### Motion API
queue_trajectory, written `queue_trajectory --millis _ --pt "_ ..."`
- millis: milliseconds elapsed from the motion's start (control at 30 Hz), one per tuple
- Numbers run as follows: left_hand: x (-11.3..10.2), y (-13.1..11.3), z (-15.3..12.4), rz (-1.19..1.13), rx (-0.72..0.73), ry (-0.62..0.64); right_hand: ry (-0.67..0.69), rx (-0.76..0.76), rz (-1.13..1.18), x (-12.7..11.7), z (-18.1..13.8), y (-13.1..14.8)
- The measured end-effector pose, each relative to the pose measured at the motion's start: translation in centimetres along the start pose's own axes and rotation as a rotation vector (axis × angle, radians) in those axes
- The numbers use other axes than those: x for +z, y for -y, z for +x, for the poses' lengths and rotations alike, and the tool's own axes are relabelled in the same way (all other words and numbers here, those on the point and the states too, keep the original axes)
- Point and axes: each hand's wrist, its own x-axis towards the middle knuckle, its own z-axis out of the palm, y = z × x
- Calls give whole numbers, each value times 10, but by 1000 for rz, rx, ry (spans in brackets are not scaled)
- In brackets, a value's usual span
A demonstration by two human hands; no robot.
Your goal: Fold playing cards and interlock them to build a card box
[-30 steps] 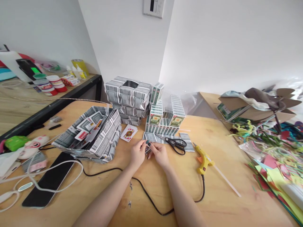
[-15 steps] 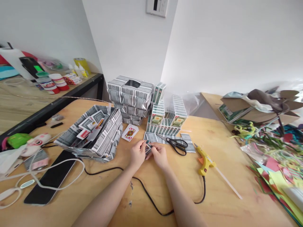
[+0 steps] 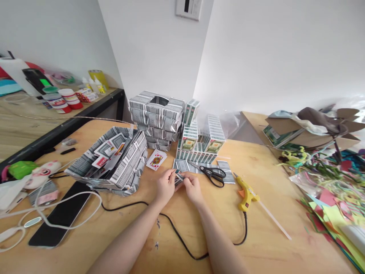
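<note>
My left hand (image 3: pixel 165 186) and my right hand (image 3: pixel 193 187) meet at the middle of the wooden table (image 3: pixel 268 251), fingers pinched together on a small folded playing card (image 3: pixel 179 177) between them. Just beyond my fingers lie flat patterned cards (image 3: pixel 182 165) and black scissors (image 3: pixel 212 174). A king of hearts card (image 3: pixel 156 160) lies face up to the left of them.
A basket built of folded cards (image 3: pixel 114 161) sits left, a taller card box (image 3: pixel 156 118) and stacked card packs (image 3: pixel 199 142) behind. A yellow glue gun (image 3: pixel 245 192) with its black cord (image 3: pixel 176 236) lies right. Coloured paper scraps (image 3: pixel 333 190) crowd the right edge, a phone (image 3: pixel 58 219) the left.
My hands stay in place with small finger shifts on the folded card. The view has tilted slightly.
</note>
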Motion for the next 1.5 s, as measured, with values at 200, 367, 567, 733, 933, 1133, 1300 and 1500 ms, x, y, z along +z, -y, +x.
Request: queue_trajectory --millis 200,367,567,733,933,1133,1300,1500 --pt "-1 2 5 -64 16 -4 -95 -61 -32 -4 2 -7" --pt "-3 2 8 -29 181 80 -298 -243 -330 -10 4 -15" --pt "-4 5 7 71 252 80 -318 -399 -636 -14 2 -23" --pt "-5 9 7 166 282 119 -316 -377 -666 -12 3 -24" --pt "-5 8 4 193 308 146 -311 -329 -623 -13 4 -23" --pt "-5 7 4 230 322 181 -309 -299 -610 -14 3 -18" --pt "-4 5 4 241 293 153 -309 -317 -623 -14 3 -16" --pt "-2 4 3 267 269 145 -338 -335 -640 -12 3 -18"
